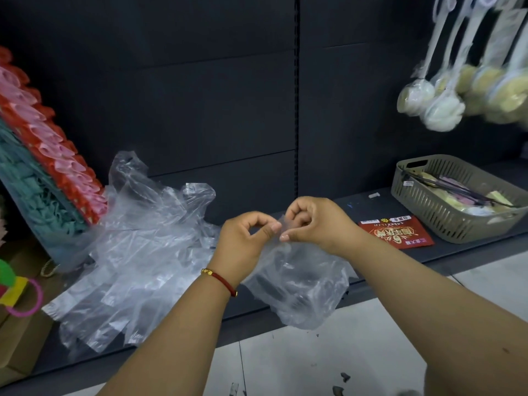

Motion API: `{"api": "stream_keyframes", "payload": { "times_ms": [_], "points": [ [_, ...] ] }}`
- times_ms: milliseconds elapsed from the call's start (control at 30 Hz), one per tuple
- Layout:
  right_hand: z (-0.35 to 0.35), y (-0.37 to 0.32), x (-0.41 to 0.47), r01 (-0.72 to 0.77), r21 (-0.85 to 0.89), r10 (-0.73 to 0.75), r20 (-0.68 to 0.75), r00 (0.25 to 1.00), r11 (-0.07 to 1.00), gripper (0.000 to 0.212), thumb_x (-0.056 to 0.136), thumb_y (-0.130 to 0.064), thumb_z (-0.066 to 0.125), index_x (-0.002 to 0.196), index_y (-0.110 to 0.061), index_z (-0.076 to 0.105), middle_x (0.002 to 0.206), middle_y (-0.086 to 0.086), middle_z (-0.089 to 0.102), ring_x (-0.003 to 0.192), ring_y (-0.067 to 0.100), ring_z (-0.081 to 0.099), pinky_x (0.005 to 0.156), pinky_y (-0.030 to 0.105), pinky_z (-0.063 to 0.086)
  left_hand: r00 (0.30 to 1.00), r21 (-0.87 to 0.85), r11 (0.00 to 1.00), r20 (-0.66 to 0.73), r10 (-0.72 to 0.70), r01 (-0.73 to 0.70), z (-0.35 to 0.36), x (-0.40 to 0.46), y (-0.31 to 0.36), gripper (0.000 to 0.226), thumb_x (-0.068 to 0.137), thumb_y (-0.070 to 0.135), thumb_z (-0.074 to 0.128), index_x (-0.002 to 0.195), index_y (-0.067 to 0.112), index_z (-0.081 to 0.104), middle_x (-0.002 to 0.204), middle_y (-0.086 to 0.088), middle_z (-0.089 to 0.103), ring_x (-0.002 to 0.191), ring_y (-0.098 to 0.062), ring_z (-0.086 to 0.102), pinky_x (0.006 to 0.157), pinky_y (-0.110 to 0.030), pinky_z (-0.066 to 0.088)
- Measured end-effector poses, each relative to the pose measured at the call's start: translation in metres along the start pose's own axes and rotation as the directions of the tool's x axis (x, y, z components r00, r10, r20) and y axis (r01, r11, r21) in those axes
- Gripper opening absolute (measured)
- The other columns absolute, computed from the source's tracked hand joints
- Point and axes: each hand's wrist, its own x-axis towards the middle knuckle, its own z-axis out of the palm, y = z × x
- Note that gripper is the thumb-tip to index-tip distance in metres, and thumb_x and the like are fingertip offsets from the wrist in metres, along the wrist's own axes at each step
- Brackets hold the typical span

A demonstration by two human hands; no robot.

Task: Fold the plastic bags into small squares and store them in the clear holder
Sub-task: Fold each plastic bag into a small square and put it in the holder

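Observation:
One clear plastic bag (300, 284) hangs from both my hands above the front edge of the dark shelf (385, 254). My left hand (245, 244) pinches its top edge between thumb and forefinger. My right hand (317, 218) pinches the same edge just to the right, fingers curled. A loose pile of clear plastic bags (137, 252) lies on the shelf to the left. No clear holder shows in this view.
A grey slotted basket (445, 212) with small items stands at the right of the shelf, a red packet (395, 231) beside it. Red, pink and green goods (43, 167) lean at the left. Packaged sponges (445, 98) hang top right. Tiled floor lies below.

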Motion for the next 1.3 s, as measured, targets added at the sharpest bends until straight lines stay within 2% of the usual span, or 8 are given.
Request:
{"api": "stream_keyframes", "payload": {
  "times_ms": [300, 500, 700, 867, 933, 1067, 1167, 1300],
  "points": [
    [-0.029, 0.020, 0.001, -0.116, -0.059, 0.112, -0.066, 0.991, 0.991, 0.010, 0.079, -0.019, 0.080, 0.071, -0.016, 0.075, 0.068, -0.006, 0.071, 0.058, -0.006, 0.060, 0.058, 0.010, 0.046, 0.912, -0.163, 0.972, -0.348, -0.218, 0.170, -0.037, 0.010, -0.014, 0.017, 0.093, 0.019, 0.064, 0.078, 0.021, 0.069, 0.062, 0.016, 0.060, 0.056, 0.004, 0.051, 0.059, -0.016, 0.043],
    [-0.043, 0.024, 0.002, -0.120, 0.031, 0.124, -0.170, 0.978, 0.992, 0.011, 0.087, -0.024, 0.072, 0.082, -0.015, 0.075, 0.082, 0.002, 0.074, 0.080, 0.011, 0.068, 0.078, 0.022, 0.052, 0.861, -0.246, 0.910, -0.313, -0.401, 0.335, -0.047, 0.011, -0.027, 0.018, 0.095, 0.019, 0.062, 0.078, 0.014, 0.065, 0.080, 0.000, 0.063, 0.079, -0.016, 0.057, 0.083, -0.031, 0.048],
    [-0.022, 0.005, -0.004, -0.042, -0.013, 0.041, -0.075, 0.996, 0.999, 0.007, 0.086, -0.022, 0.073, 0.083, -0.016, 0.073, 0.079, -0.006, 0.071, 0.068, 0.004, 0.063, 0.062, 0.018, 0.052, 0.971, 0.310, 0.951, -0.232, 0.066, 0.009, -0.029, 0.005, -0.007, 0.032, 0.091, 0.031, 0.064, 0.122, 0.025, 0.058, 0.123, 0.011, 0.053, 0.118, -0.005, 0.044, 0.095, -0.006, 0.031],
    [-0.001, -0.002, -0.005, 0.049, 0.109, -0.052, 0.020, 0.998, 0.993, 0.018, 0.081, -0.015, 0.078, 0.084, -0.013, 0.061, 0.067, -0.001, 0.063, 0.057, 0.004, 0.053, 0.056, 0.013, 0.041, 0.985, 0.128, 0.990, 0.170, 0.040, -0.062, -0.011, -0.002, 0.003, 0.031, 0.080, 0.022, 0.078, 0.107, 0.030, 0.066, 0.101, 0.011, 0.069, 0.098, 0.003, 0.061, 0.087, -0.010, 0.045],
    [0.000, -0.004, -0.004, 0.048, 0.153, -0.051, 0.012, 0.999, 0.987, 0.018, 0.083, -0.016, 0.076, 0.086, -0.015, 0.059, 0.071, 0.001, 0.067, 0.059, 0.005, 0.059, 0.059, 0.015, 0.046, 0.989, 0.049, 0.999, 0.150, 0.014, -0.021, -0.013, 0.000, 0.001, 0.005, 0.082, 0.013, 0.076, 0.085, 0.016, 0.073, 0.080, 0.004, 0.070, 0.074, -0.004, 0.063, 0.071, -0.013, 0.048],
    [-0.020, 0.004, 0.000, 0.005, 0.142, 0.003, -0.055, 0.999, 0.990, 0.036, 0.084, -0.050, 0.065, 0.093, -0.015, 0.062, 0.109, 0.011, 0.069, 0.106, 0.027, 0.063, 0.099, 0.045, 0.049, 0.999, -0.071, 0.997, 0.024, -0.032, 0.034, -0.033, 0.006, -0.007, 0.015, 0.088, 0.010, 0.069, 0.073, 0.011, 0.069, 0.068, 0.002, 0.063, 0.066, -0.006, 0.054, 0.066, -0.016, 0.044],
    [-0.035, 0.014, 0.000, -0.050, 0.150, 0.044, 0.041, 0.998, 0.987, 0.054, 0.073, -0.077, 0.052, 0.088, -0.026, 0.064, 0.115, -0.005, 0.067, 0.116, 0.013, 0.058, 0.108, 0.044, 0.041, 0.994, -0.241, 0.966, -0.019, -0.104, 0.097, -0.051, 0.008, -0.012, 0.016, 0.085, 0.016, 0.067, 0.070, 0.018, 0.069, 0.067, 0.009, 0.064, 0.065, -0.003, 0.057, 0.068, -0.014, 0.047],
    [-0.034, 0.026, 0.001, -0.141, 0.150, 0.106, 0.221, 0.970, 0.979, 0.050, 0.076, -0.068, 0.044, 0.101, -0.031, 0.065, 0.121, -0.013, 0.063, 0.122, 0.008, 0.053, 0.112, 0.042, 0.035, 0.989, -0.508, 0.849, 0.040, -0.145, 0.145, -0.068, 0.006, -0.015, 0.016, 0.067, 0.032, 0.071, 0.066, 0.016, 0.069, 0.066, 0.002, 0.065, 0.062, -0.006, 0.061, 0.064, -0.017, 0.053]
  ]
}}
